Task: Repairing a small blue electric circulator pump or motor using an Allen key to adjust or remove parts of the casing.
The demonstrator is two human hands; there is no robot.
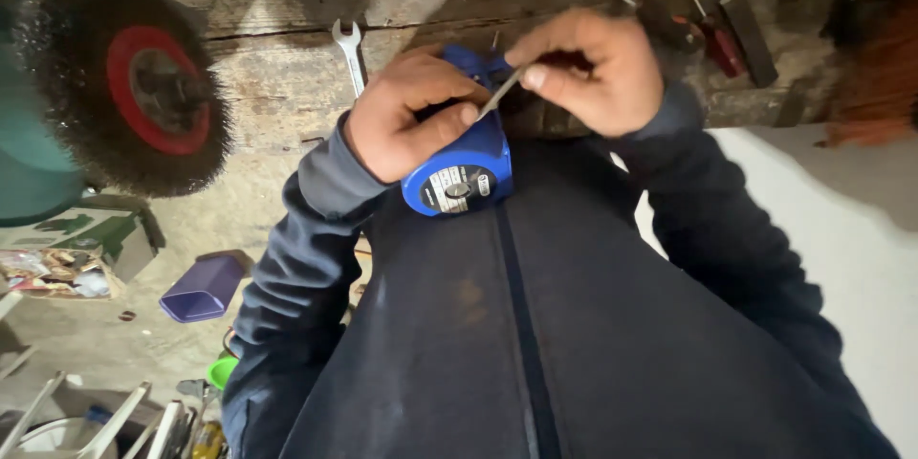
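Note:
My left hand (406, 115) grips a blue power tool (464, 167) with a round labelled end, pressed against my dark jacket at chest height. My right hand (593, 67) pinches a thin metal rod (499, 96) between thumb and fingers. The rod's lower tip rests by my left thumb on the tool's body. The tool's far end is hidden behind both hands.
A worn wooden workbench (287, 67) runs across the top, with an open-end spanner (352, 53) and screwdrivers (712, 33) on it. A round wire brush wheel (134, 81) with a red hub sits at left. A purple tub (203, 289) and clutter lie on the floor.

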